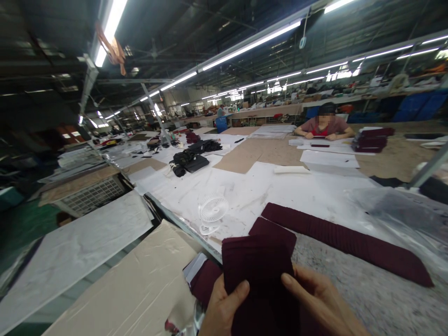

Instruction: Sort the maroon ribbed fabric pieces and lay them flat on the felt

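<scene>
A dark maroon fabric piece (259, 270) is held up in front of me by both hands. My left hand (224, 305) is closed on its left edge, thumb on the near face. On the right edge, my right hand (318, 298) pinches it, thumb in front and fingers behind. Just beyond lies another maroon fabric panel (276, 231), partly covered by the held one. A long maroon strip of fabric (343, 240) stretches across the table to the right. Left of my left hand are folded maroon and pale grey pieces (203, 277).
A small white fan (213, 210) stands near the table's left edge. Dark fabric bundles (191, 161) lie farther back. Across the table a person (324, 126) leans over paper, beside stacked maroon pieces (373, 139). Clear plastic (402, 219) covers the right side; cream sheeting (133, 280) lies left.
</scene>
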### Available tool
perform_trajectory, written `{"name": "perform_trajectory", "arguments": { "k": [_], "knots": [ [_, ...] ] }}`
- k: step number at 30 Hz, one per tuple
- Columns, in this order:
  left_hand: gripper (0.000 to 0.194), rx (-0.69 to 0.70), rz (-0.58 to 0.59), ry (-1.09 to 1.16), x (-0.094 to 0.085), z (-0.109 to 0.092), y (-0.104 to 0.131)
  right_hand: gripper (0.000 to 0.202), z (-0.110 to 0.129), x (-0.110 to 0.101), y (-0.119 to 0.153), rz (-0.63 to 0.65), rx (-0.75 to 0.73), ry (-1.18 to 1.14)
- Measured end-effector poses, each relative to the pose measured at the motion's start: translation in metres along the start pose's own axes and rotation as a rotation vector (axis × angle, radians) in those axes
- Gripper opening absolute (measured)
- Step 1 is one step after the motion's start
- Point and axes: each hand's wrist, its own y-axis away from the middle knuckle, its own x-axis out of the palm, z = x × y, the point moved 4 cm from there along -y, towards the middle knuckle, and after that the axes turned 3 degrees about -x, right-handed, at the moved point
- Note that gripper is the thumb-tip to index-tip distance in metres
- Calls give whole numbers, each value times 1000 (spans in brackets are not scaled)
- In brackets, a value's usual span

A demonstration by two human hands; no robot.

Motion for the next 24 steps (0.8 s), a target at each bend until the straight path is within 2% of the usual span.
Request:
{"name": "perform_trajectory", "arguments": {
  "k": [7, 14, 24],
  "knots": [
    [56, 2, 17, 59, 7, -4, 3, 33, 0, 13, 4, -65, -36, -123],
    [36, 70, 47, -28, 7, -6, 2, 32, -5, 12, 3, -188, -18, -144],
    [43, 76, 53, -54, 6, -3, 1, 29, -6, 14, 5, -181, 18, -220]
  ]
}}
